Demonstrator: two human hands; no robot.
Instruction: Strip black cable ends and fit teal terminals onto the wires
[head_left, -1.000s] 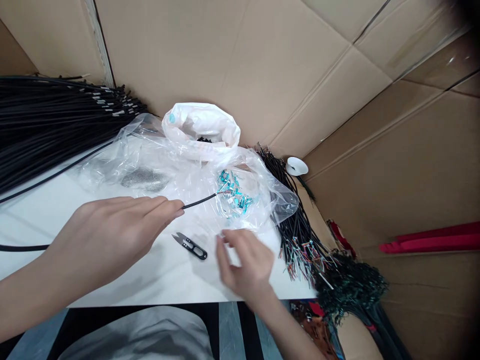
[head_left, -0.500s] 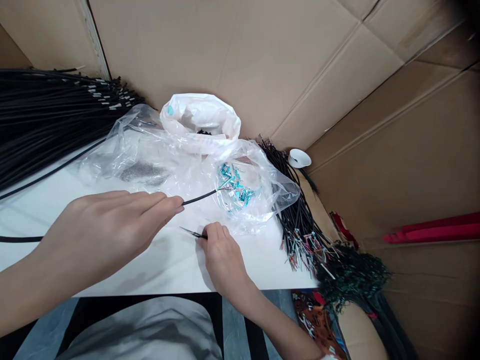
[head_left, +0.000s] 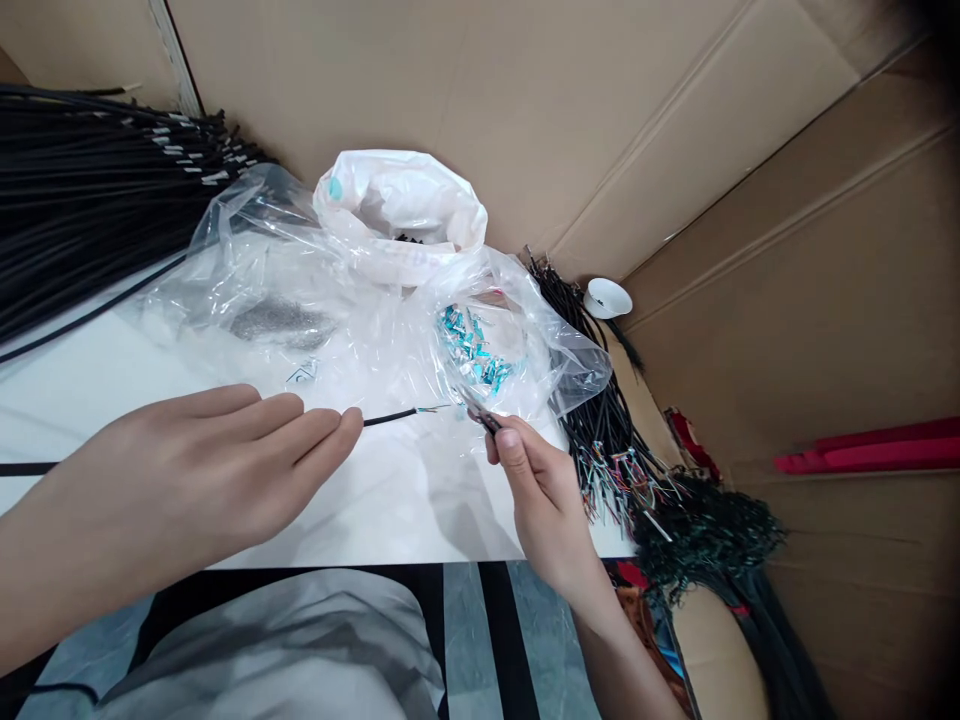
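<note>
My left hand (head_left: 247, 470) is closed around a black cable (head_left: 390, 417), the fingers pressed together over it. Thin bare-ended wires stick out of the cable's tip, pointing right. My right hand (head_left: 544, 485) grips a small pair of dark snips (head_left: 484, 412) with pointed metal blades. The blades lie just right of the wire ends, with a small gap between them. Behind the snips, cut teal and silver scraps (head_left: 476, 350) lie on clear plastic.
A clear plastic bag (head_left: 360, 320) covers much of the white table (head_left: 360, 530). A white bag (head_left: 405, 190) stands behind it. Black cables (head_left: 82, 200) are heaped at left; a bundle with stripped ends (head_left: 607, 430) lies at right, near a white bowl (head_left: 607, 298). Cardboard walls (head_left: 420, 80) surround the table.
My right hand has moved right and up, bringing the snips from below the cable to beside its wire ends. The cable tip has shifted slightly left and down. The view has tilted a little.
</note>
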